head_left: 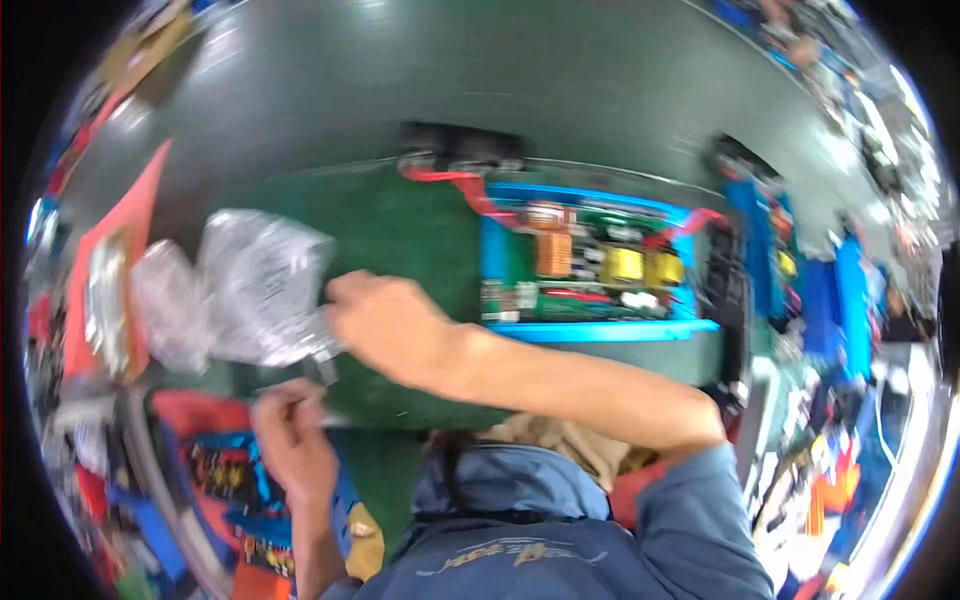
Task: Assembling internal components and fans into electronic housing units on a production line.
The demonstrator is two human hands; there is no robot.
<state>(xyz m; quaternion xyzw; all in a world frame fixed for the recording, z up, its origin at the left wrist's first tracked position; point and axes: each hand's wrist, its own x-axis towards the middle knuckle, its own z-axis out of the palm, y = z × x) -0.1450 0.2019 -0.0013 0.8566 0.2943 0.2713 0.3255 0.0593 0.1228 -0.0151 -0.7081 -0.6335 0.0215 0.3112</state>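
Observation:
My right forearm stretches across the bench to the left. My right hand [392, 328] is closed at the right edge of a clear plastic bag [262, 290], its fingertips seeming to grip the film. Motion blurs the hand. Nearer to me, my left hand [296, 440] has thumb and fingers pinched together just below the bag; what they hold, if anything, cannot be made out. A small pale piece [322, 370] shows between the two hands. Another clear plastic bag [172, 305] lies to the left.
Right of my hands, a blue open frame [600, 333] holds a green circuit board [590, 300] with red wires. A black block [463, 147] sits behind it. A pink sheet [85, 300] lies far left. A red bin [180, 410] with blue-framed boards stands at lower left; more blue parts [755, 250] are at right.

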